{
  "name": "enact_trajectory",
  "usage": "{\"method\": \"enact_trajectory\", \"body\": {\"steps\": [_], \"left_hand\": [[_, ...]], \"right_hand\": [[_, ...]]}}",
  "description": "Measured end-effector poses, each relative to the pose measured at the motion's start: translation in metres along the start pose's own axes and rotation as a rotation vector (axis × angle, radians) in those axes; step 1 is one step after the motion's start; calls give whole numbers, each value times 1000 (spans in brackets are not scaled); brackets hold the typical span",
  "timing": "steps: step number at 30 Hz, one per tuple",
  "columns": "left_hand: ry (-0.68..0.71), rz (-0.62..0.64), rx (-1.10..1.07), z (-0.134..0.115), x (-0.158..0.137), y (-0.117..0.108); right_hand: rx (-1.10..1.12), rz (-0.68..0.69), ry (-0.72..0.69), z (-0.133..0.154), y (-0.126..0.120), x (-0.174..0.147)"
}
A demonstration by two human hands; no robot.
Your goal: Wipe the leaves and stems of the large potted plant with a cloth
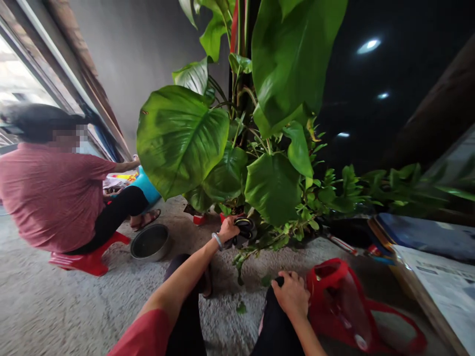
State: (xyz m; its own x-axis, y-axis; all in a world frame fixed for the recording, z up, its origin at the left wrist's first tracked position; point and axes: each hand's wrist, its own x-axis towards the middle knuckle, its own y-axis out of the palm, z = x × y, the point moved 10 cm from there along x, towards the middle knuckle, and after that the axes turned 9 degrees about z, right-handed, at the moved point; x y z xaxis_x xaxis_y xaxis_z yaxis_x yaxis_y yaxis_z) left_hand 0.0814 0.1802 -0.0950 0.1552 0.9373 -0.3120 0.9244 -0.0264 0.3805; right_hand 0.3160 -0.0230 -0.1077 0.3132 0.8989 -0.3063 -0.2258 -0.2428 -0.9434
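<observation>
My left hand (pixel 229 229) reaches out to the foot of a large leafy plant (pixel 185 138). Its fingers are closed on a rounded black object with thin pale edging (pixel 245 228), whose kind I cannot make out. Leaves hang just above it. My right hand (pixel 292 295) lies over my right knee in black trousers (pixel 276 321), fingers bent around the knee and holding no object. A red bag (pixel 330 291) with loop handles rests on the floor just right of that hand.
At left a person (pixel 52 193) sits on a red plastic stool (pixel 89 254). Near them stands a round grey basin (pixel 150 242). Papers (pixel 438 277) lie on a low surface at right. Small leafy plants (pixel 345 190) line the dark wall. A fallen leaf (pixel 241 308) lies on the concrete floor.
</observation>
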Motion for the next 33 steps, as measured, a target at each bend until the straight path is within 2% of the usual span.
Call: {"method": "enact_trajectory", "body": {"steps": [2, 5, 7, 9, 11, 13, 15, 17, 19, 22, 24, 25, 27, 30, 33], "left_hand": [[117, 31, 211, -28, -3, 7], [332, 40, 406, -70, 0, 33], [412, 20, 466, -81, 2, 46], [398, 22, 521, -72, 1, 47], [322, 97, 571, -47, -6, 39], [234, 211, 577, -21, -21, 22], [173, 272, 516, -10, -37, 1], [168, 216, 391, -22, -47, -20], [247, 85, 233, -52, -47, -33], [423, -60, 78, -99, -36, -33], [456, -111, 68, -107, -27, -31], [430, -136, 76, -100, -25, -33], [306, -174, 75, -65, -30, -44], [31, -104, -19, 21, -59, -57], [-110, -81, -146, 91, -106, -65]], "right_hand": [[-5, 0, 7, -4, 0, 1], [-6, 9, -3, -2, 0, 1], [-3, 12, -10, 0, -1, -1], [1, 11, -6, 1, -3, -2], [13, 12, 7, -1, -4, -2], [30, 18, 15, -6, -2, -2], [41, 26, 17, -10, 0, 0], [38, 33, 20, -13, 2, 1], [30, 35, 18, -12, 3, 1], [15, 26, 1, -4, 1, 0], [6, 15, -9, 1, 0, -1], [5, 13, -10, 2, 0, 0], [13, 20, -1, -1, 1, 0], [29, 20, 14, -9, 1, -1], [68, -23, 11, -10, -8, -8]]}}
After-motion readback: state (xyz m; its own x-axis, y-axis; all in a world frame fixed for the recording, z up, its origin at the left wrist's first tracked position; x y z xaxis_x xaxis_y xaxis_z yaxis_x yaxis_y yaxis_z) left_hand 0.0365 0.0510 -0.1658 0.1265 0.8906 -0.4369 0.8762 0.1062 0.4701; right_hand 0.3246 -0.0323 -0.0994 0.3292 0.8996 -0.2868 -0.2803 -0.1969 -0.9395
